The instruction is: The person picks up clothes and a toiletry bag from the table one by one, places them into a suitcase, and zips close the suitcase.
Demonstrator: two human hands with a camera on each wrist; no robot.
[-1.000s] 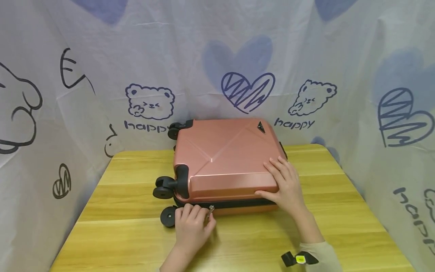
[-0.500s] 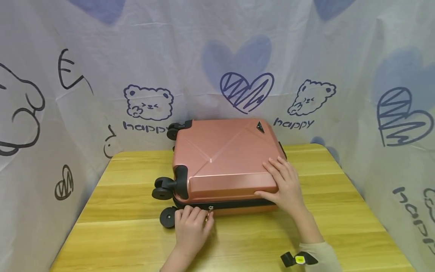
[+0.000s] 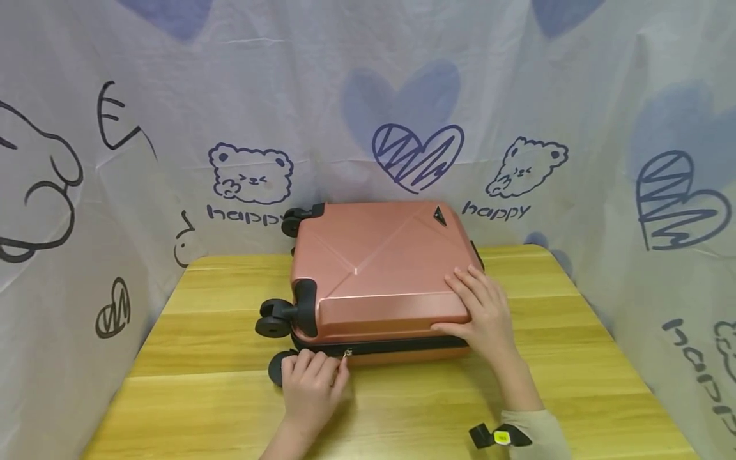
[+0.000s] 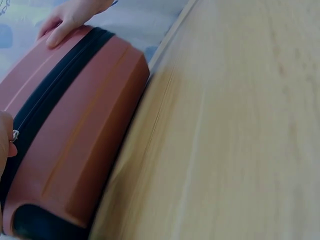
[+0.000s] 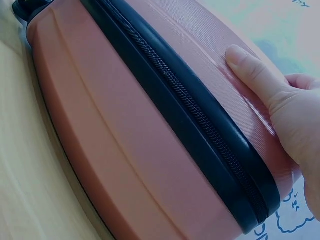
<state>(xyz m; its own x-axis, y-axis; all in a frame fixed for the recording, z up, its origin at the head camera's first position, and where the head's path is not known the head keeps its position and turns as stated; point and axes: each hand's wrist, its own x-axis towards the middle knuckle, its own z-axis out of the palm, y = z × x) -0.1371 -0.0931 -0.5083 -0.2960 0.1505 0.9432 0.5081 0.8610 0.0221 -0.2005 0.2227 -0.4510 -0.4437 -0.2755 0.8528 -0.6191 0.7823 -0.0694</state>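
A pink hard-shell suitcase (image 3: 385,255) lies flat on the table, its wheels at the left. My left hand (image 3: 310,386) pinches the small metal zipper pull (image 3: 348,353) on the near side, close to the wheeled end. In the left wrist view only fingertips (image 4: 7,132) of that hand show beside the pull. My right hand (image 3: 485,316) rests on the near right corner, fingers on the lid and thumb (image 5: 255,75) against the side wall. Zipper teeth (image 5: 185,97) run together along the black band in the right wrist view.
Black wheels (image 3: 275,318) stick out at the left end of the suitcase. The wooden table (image 3: 575,377) extends around it. A white curtain (image 3: 322,96) with drawn hearts and bears hangs behind and at both sides. A black wrist strap (image 3: 500,437) sits on the right sleeve.
My left hand has slid a little to the left along the near side, and the zipper pull has moved with it toward the wheels. The right hand has stayed on the corner.
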